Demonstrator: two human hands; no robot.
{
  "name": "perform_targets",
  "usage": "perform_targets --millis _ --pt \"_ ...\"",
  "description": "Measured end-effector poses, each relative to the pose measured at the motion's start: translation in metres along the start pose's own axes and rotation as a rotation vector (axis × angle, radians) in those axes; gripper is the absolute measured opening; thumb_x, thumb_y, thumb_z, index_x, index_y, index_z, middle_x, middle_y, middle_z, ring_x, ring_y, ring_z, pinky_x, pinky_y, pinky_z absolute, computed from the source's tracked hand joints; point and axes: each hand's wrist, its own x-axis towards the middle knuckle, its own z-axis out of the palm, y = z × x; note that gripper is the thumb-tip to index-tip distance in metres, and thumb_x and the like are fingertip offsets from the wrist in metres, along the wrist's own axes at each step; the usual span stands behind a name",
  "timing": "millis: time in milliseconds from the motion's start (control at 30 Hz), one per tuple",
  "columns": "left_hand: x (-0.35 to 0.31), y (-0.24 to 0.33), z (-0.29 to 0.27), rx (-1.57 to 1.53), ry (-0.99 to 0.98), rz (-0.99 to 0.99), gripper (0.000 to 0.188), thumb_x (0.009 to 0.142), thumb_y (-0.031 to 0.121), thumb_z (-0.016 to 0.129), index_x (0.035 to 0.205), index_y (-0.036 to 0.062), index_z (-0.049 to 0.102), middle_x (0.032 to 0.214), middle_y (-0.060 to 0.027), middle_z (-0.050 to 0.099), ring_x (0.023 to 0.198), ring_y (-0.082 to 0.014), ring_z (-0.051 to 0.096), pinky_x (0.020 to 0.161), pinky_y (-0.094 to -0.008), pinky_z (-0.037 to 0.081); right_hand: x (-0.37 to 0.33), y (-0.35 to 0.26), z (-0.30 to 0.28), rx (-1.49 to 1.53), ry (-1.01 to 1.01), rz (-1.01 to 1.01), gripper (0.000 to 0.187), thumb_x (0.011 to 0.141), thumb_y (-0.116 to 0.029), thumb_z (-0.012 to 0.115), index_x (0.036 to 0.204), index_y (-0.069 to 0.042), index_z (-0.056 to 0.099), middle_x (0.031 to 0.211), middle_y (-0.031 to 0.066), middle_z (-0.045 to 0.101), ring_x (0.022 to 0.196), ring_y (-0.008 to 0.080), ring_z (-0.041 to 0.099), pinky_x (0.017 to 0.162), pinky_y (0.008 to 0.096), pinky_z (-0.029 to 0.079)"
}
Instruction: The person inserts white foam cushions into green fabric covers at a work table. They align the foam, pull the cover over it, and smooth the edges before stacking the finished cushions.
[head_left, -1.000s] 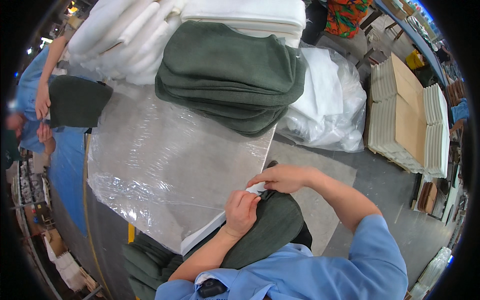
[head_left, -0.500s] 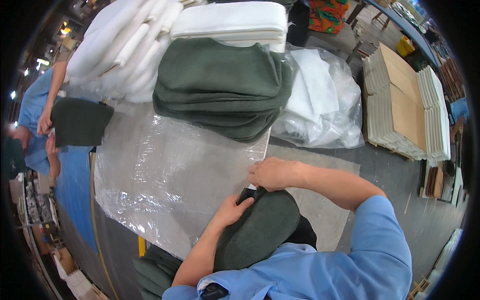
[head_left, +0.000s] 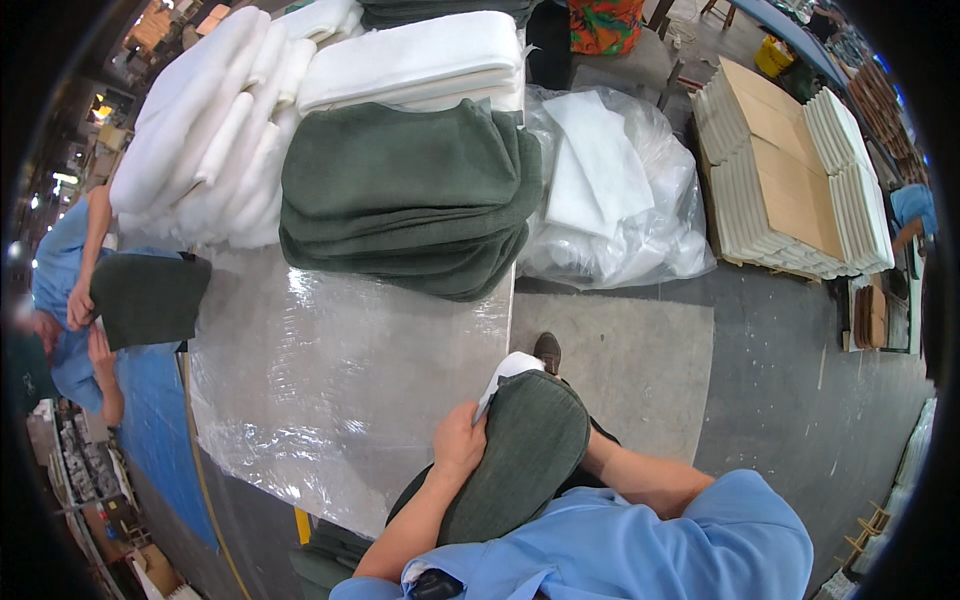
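In front of my body a dark green fabric cushion cover (head_left: 525, 440) stands tilted, its rounded end upward. White padding (head_left: 518, 365) pokes out of its open edge at the top. My left hand (head_left: 460, 440) is closed on the left edge of the cover, thumb and fingers gripping the fabric. My right forearm (head_left: 650, 483) reaches in from the right and passes behind the cover; the fingers of that hand are hidden there.
A plastic-wrapped table (head_left: 350, 350) carries a pile of green covers (head_left: 400, 170) and stacks of white padding (head_left: 200, 130). A clear bag (head_left: 640, 230) of white pieces lies right of it. Stacked cardboard (head_left: 790, 170) stands farther right. At left, a co-worker (head_left: 65, 250) holds another green cover.
My right hand has left the cover's top edge and dropped behind its right side. White padding now shows at the top opening. My left hand keeps its grip, slightly lower.
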Motion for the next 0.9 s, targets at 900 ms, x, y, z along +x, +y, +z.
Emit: perform_targets --millis 900 --pt "0.036 0.01 0.017 -0.004 0.026 -0.038 0.019 0.095 0.018 0.069 0.089 0.0034 0.058 0.085 -0.0199 0.065 0.083 -0.0446 0.064 0.069 -0.0546 0.048 0.002 0.006 -0.001 0.039 0.158 0.1 0.043 0.109 -0.045 0.056 0.13 -0.007 0.062 0.104 0.005 0.069 0.092 0.0214 0.067 0.086 0.0372 0.055"
